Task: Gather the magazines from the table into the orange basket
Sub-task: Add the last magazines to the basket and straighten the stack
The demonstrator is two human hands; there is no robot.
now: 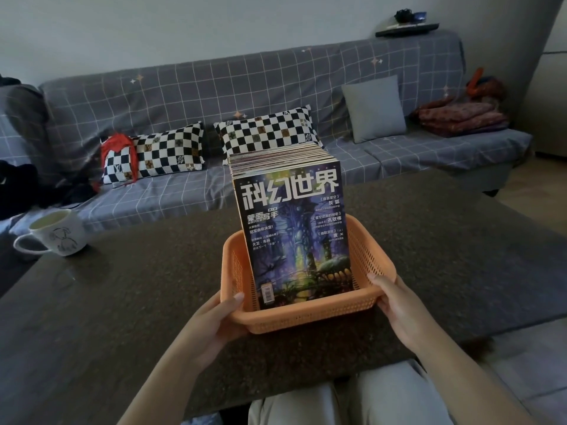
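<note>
An orange mesh basket (306, 314) stands on the dark table (122, 302) right in front of me. A thick row of magazines (294, 228) stands upright inside it, the front cover dark blue with large white characters. My left hand (211, 326) grips the basket's near left corner, thumb over the rim. My right hand (399, 305) holds the near right corner, fingers curled around the rim.
A white mug (56, 234) with a pale drink sits at the table's far left. Behind the table is a grey checked sofa (276, 87) with chequered pillows (159, 151) and a grey cushion (376, 108). My knees (337, 400) are at the table's near edge.
</note>
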